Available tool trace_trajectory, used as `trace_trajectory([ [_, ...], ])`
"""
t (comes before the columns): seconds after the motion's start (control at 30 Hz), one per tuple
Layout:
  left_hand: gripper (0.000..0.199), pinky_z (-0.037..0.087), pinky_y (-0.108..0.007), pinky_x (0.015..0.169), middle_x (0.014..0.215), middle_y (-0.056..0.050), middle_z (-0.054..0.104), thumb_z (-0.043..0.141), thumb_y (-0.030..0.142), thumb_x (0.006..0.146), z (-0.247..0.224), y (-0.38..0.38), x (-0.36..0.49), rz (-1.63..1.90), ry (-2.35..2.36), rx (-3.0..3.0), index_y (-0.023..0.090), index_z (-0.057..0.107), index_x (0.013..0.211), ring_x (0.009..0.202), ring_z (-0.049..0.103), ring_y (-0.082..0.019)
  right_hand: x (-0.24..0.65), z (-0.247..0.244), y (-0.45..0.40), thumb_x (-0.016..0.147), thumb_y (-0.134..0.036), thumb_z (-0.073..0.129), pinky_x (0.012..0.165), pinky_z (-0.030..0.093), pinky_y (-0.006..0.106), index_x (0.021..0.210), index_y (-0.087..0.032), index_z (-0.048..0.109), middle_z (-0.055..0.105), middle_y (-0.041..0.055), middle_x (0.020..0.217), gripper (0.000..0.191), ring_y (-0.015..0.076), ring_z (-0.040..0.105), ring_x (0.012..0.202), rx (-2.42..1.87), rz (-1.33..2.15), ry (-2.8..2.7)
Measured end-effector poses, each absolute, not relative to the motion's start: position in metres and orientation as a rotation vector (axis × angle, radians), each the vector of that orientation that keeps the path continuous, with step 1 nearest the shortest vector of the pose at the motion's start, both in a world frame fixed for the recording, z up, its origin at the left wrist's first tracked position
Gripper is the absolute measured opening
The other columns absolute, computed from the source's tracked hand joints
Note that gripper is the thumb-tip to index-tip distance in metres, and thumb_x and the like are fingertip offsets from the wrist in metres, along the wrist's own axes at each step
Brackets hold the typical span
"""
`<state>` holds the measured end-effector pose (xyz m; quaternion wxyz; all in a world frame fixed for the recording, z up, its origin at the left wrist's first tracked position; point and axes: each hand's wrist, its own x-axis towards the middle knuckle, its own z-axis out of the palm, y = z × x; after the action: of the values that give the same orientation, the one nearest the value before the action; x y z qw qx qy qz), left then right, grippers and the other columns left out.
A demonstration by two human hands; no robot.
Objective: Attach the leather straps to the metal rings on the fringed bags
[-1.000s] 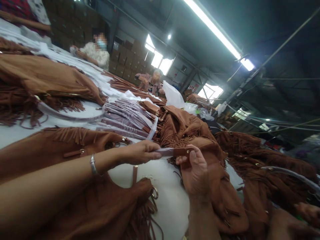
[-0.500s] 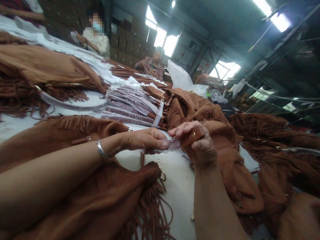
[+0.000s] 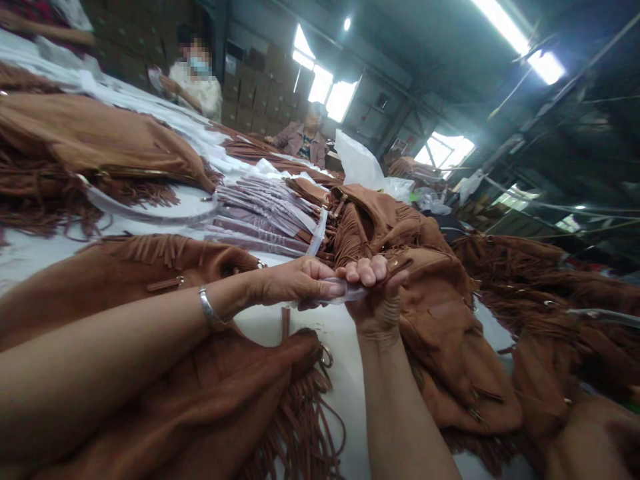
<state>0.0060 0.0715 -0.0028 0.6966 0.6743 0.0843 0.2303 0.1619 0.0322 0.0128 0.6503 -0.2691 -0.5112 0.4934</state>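
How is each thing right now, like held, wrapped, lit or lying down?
Narrow brown strap: held in both hands, partly wrapped in translucent plastic.
Left hand: closed on the strap.
Right hand: curled over the strap.
Silver metal bracelet: worn on left wrist.
Long white ceiling light: lit.
Brown fringed bag in front: lying slumped.

Here's the strap [image 3: 400, 264], held up over the pale surface [image 3: 345, 340] between the left hand [image 3: 297, 281] and the right hand [image 3: 376, 297]! Crinkled clear plastic [image 3: 351, 293] bunches around it in the middle, and out past the right fingers pokes its brown end, tilted upward, metal glinting, the rest hidden in the grip.
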Motion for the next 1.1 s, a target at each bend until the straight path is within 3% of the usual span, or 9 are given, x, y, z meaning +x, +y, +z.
trace_trajectory([
  [0.1,0.036,0.032,-0.019,0.044,0.056,0.003,0.044,0.053,0.046,0.08,-0.008,0.067,0.014,0.582,0.289,1.636,0.013,0.05,0.067,0.047,0.039,-0.007,0.162,0.016,0.031,0.063,-0.068,0.061,0.064,0.048,0.035,0.056,-0.023,0.039,0.033,-0.0068,0.051,0.05,0.0135,0.044,0.051,-0.663,1.103,-1.215],
  [0.2,0.019,0.043,-0.024,0.063,0.074,-0.002,0.054,0.055,0.031,0.079,-0.008,0.064,0.019,0.826,0.616,1.952,0.012,0.057,0.078,0.069,0.05,-0.012,0.173,0.013,0.031,0.069,-0.058,0.064,0.055,0.045,0.028,0.06,-0.022,0.05,0.036,-0.0071,0.047,0.04,0.0102,0.039,0.044,-0.793,1.07,-1.264],
  [0.3,0.015,0.041,-0.026,0.068,0.083,-0.004,0.057,0.057,0.025,0.076,-0.003,0.062,0.019,0.962,1.012,2.129,0.013,0.059,0.085,0.077,0.05,-0.015,0.19,0.001,0.037,0.074,-0.05,0.065,0.047,0.038,0.022,0.066,-0.018,0.058,0.043,-0.0056,0.048,0.033,0.0083,0.039,0.042,-0.881,1.038,-1.263],
  [0.43,0.025,0.036,-0.023,0.053,0.062,0.0,0.055,0.056,0.036,0.077,-0.003,0.051,0.02,0.497,0.996,2.144,0.012,0.063,0.078,0.057,0.047,-0.012,0.202,-0.012,0.044,0.078,-0.048,0.062,0.043,0.032,0.019,0.065,-0.016,0.06,0.048,-0.0042,0.048,0.034,0.0067,0.04,0.042,-0.902,1.002,-1.321],
  [0.53,0.028,0.04,-0.022,0.055,0.065,-0.001,0.06,0.065,0.038,0.07,-0.014,0.042,0.025,0.031,0.707,1.902,0.013,0.066,0.082,0.058,0.051,-0.012,0.201,-0.01,0.042,0.079,-0.048,0.06,0.041,0.03,0.018,0.066,-0.014,0.061,0.051,-0.0033,0.048,0.036,0.0062,0.042,0.041,-0.905,0.992,-1.385],
  [0.63,0.024,0.042,-0.022,0.058,0.069,0.0,0.063,0.071,0.027,0.063,-0.028,0.036,0.029,-0.092,0.596,1.752,0.014,0.067,0.084,0.061,0.054,-0.012,0.199,-0.007,0.036,0.079,-0.049,0.059,0.041,0.032,0.019,0.067,-0.015,0.061,0.053,-0.0026,0.048,0.037,0.0072,0.044,0.04,-0.861,1.016,-1.375],
  [0.83,0.023,0.04,-0.022,0.057,0.061,0.0,0.06,0.067,0.033,0.068,-0.029,0.034,0.011,0.286,0.807,1.65,0.011,0.065,0.073,0.056,0.051,-0.01,0.197,-0.005,0.029,0.08,-0.044,0.06,0.042,0.033,0.02,0.066,-0.015,0.058,0.05,-0.004,0.047,0.033,0.0074,0.042,0.039,-0.839,1.116,-1.413],
  [0.97,0.025,0.042,-0.022,0.067,0.07,-0.001,0.061,0.072,0.031,0.064,-0.015,0.034,-0.012,0.667,0.818,1.453,0.011,0.062,0.075,0.066,0.054,-0.01,0.19,-0.002,0.024,0.069,-0.036,0.073,0.046,0.034,0.021,0.07,-0.015,0.059,0.052,-0.004,0.055,0.026,0.0079,0.045,0.047,-0.948,1.203,-1.54],
  [1.1,0.03,0.041,-0.024,0.073,0.079,-0.003,0.062,0.073,0.031,0.063,-0.007,0.033,-0.024,0.786,0.759,1.377,0.011,0.061,0.082,0.072,0.056,-0.011,0.171,-0.001,0.018,0.065,-0.033,0.075,0.05,0.036,0.022,0.076,-0.014,0.063,0.054,-0.0025,0.06,0.025,0.0092,0.045,0.053,-0.994,1.306,-1.591],
])
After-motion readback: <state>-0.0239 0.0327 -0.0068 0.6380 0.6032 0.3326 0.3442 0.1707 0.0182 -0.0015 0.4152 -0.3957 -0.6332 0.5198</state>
